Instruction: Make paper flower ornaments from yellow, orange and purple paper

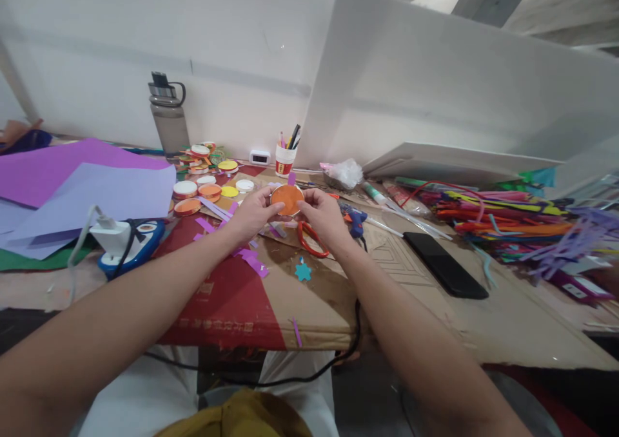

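Observation:
Held up over the middle of the table is a round orange disc (287, 200) with a pale rim. A small purple paper tab (291, 178) sticks up at its top edge. My left hand (257, 211) grips the disc's left side, thumb on its face. On the right side my right hand (320, 213) pinches it the same way. Below the hands lie red-handled scissors (312, 240), their blades partly hidden, and a teal paper star shape (303, 271). Purple paper scraps (251, 261) are scattered to the left. A blue glue gun (356, 220) rests beyond my right hand.
Several round discs (187, 206) stand at the back left, near a water bottle (169, 118) and a pen cup (285, 160). Purple sheets (97, 198) and a blue power strip (130, 250) are left. A phone (445, 264) and colourful pipe cleaners (512, 214) lie right.

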A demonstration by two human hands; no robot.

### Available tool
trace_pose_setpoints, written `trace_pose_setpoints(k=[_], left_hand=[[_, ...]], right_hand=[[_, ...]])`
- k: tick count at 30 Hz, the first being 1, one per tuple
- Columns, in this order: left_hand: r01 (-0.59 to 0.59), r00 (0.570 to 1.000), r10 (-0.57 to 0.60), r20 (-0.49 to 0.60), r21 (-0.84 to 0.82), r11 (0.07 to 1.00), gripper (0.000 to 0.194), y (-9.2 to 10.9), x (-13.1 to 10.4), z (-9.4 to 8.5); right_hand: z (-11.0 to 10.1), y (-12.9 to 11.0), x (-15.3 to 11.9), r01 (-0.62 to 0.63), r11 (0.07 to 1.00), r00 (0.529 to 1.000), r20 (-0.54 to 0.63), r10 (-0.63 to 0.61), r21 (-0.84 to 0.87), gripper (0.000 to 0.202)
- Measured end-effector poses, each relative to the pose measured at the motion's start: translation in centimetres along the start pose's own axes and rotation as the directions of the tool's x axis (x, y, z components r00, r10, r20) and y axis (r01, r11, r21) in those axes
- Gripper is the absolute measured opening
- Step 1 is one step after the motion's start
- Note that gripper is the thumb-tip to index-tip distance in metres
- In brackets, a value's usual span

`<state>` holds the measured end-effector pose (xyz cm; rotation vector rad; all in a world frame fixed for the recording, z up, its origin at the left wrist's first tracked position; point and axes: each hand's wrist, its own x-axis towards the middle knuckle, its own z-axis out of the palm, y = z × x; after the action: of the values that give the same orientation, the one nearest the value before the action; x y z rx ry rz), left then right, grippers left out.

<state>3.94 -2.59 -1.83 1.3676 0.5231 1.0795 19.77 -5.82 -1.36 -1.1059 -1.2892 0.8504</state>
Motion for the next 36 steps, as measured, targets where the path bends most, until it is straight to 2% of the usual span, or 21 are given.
trace_pose_setpoints(k=[8,19,29,36], left_hand=[[0.035,0.999,-0.034,-0.031,0.029,0.999,0.036,0.5,-0.3,0.3],[0.055,0.998,-0.055,-0.029,0.019,0.998,0.031,0.4,-0.5,0.5],[0.101,0.995,-0.099,-0.026,0.083,0.991,0.030,1.2,-1.0,1.1],[0.023,0.999,-0.019,-0.042,0.090,0.996,0.028,1.2,-1.1,1.1]], right_hand=[[0.2,0.3,-0.2,0.026,0.998,1.000,-0.009,-0.027,-0.060,0.014],[0.3,-0.6,-0.6,0.177,0.936,0.975,-0.074,-0.209,-0.305,0.012],[0.7,-0.9,-1.1,0.182,0.953,0.980,-0.030,-0.195,-0.244,0.018],[0.8,-1.4,-1.3,0.171,0.965,0.982,-0.044,-0.183,-0.200,0.015]])
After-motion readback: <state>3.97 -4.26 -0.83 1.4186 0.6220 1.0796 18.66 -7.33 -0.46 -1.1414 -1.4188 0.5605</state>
